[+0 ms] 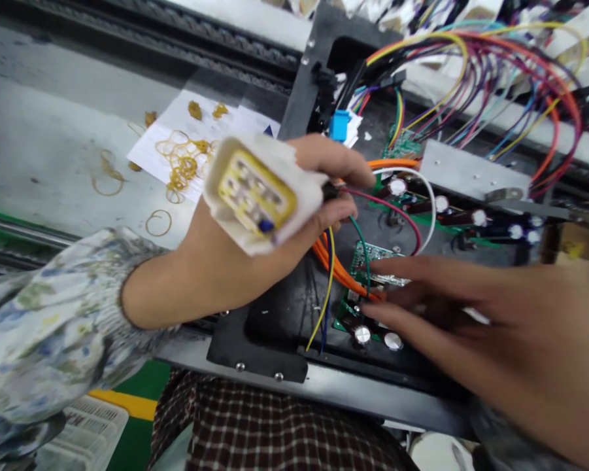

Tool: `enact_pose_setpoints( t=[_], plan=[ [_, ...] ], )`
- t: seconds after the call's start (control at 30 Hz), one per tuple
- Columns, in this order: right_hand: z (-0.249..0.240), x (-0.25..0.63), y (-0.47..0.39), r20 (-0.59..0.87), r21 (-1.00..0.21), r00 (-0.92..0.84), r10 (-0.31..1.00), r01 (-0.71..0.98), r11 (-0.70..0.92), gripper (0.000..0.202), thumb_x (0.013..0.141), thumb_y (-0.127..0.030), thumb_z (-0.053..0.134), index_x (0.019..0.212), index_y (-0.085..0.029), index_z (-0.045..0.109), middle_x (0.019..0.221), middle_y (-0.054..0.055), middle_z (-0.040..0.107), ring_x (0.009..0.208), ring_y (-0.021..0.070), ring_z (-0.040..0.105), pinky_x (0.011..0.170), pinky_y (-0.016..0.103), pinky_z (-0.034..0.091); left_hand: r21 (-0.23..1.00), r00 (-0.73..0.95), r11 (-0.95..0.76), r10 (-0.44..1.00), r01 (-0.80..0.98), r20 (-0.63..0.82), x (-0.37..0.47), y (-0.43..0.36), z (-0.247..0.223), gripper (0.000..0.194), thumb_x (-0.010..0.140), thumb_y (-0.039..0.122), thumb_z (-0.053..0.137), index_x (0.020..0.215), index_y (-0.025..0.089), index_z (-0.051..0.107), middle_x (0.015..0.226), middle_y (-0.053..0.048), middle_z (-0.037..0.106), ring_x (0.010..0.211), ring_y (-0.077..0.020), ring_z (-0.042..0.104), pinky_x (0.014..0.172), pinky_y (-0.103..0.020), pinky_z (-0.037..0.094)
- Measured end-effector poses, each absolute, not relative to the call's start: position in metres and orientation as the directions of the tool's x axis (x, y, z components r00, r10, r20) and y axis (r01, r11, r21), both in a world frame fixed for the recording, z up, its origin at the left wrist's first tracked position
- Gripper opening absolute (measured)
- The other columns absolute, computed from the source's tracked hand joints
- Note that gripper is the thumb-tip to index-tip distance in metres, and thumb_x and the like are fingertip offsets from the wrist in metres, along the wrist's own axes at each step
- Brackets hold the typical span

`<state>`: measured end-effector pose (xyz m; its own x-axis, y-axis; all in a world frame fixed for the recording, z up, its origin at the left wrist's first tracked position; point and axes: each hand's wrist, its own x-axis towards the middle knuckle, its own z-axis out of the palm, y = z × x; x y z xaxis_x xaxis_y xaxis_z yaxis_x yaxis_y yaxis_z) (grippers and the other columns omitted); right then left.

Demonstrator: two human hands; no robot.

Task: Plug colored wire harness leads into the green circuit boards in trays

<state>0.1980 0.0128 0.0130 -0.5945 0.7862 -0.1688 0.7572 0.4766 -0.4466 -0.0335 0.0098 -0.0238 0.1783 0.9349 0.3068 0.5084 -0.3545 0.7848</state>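
Observation:
In my left hand (225,261) is a white multi-pin connector (299,186), its opening tilted toward me with a yellow seal around metal contacts. Coloured wires leave its back, among them a white wire (429,190), a red one, a green one and thick orange wires (336,265). Low over a green circuit board (346,317), my right hand (490,320) has thumb and fingers closed around the end of the orange wires. Part of the board is hidden by those fingers. A yellow wire (323,294) and a blue wire hang loose between my hands.
The boards sit on a black tray (259,356) with raised edges. Behind are a metal bracket (471,170), a large wire bundle (520,46) and a blue connector (340,125). Rubber bands (186,163) lie on white paper at left. A white basket (88,432) stands below.

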Motion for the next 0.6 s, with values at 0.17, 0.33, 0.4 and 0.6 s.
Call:
enact_pose_setpoints(
  t=[0.17, 0.33, 0.4, 0.6],
  plan=[
    [0.015, 0.198, 0.021, -0.226, -0.733, -0.793, 0.566, 0.521, 0.437, 0.013, 0.087, -0.028, 0.060, 0.077, -0.032, 0.067, 0.081, -0.004, 0.072, 0.071, 0.0108, 0.068, 0.058, 0.019, 0.052, 0.749, 0.187, -0.356, 0.934, 0.559, 0.304, -0.038, 0.009, -0.028, 0.019, 0.090, 0.027, 0.062, 0.108, 0.024, 0.065, 0.109, 0.006, 0.071, 0.092, -0.0116, 0.068, 0.105, -0.026, 0.049],
    [-0.001, 0.196, 0.027, -0.064, -0.549, -0.551, 0.832, 0.716, 0.432, 0.008, 0.084, -0.030, 0.064, 0.078, -0.028, 0.069, 0.074, -0.007, 0.073, 0.059, 0.0133, 0.067, 0.061, 0.025, 0.052, 0.604, 0.259, -0.376, 0.926, 0.703, 0.276, -0.035, 0.008, -0.022, 0.015, 0.089, 0.035, 0.061, 0.101, 0.031, 0.070, 0.097, 0.005, 0.075, 0.094, -0.0193, 0.069, 0.123, -0.057, 0.013],
    [-0.007, 0.191, 0.027, -0.087, -0.539, -0.576, 0.813, 0.713, 0.448, 0.010, 0.084, -0.027, 0.062, 0.075, -0.026, 0.067, 0.072, -0.007, 0.073, 0.056, 0.0137, 0.066, 0.056, 0.026, 0.050, 0.621, 0.210, -0.333, 0.941, 0.710, 0.264, -0.034, 0.007, -0.021, 0.015, 0.088, 0.036, 0.063, 0.101, 0.032, 0.070, 0.101, 0.005, 0.074, 0.099, -0.0210, 0.068, 0.121, -0.060, 0.007],
    [-0.008, 0.189, 0.027, -0.067, -0.537, -0.585, 0.809, 0.704, 0.465, 0.008, 0.082, -0.024, 0.064, 0.075, -0.026, 0.067, 0.072, -0.008, 0.073, 0.056, 0.0115, 0.066, 0.053, 0.023, 0.047, 0.719, 0.212, -0.317, 0.948, 0.618, 0.236, -0.036, 0.008, -0.025, 0.017, 0.089, 0.036, 0.061, 0.104, 0.032, 0.068, 0.105, 0.003, 0.073, 0.099, -0.0201, 0.067, 0.113, -0.048, 0.033]
  ],
)
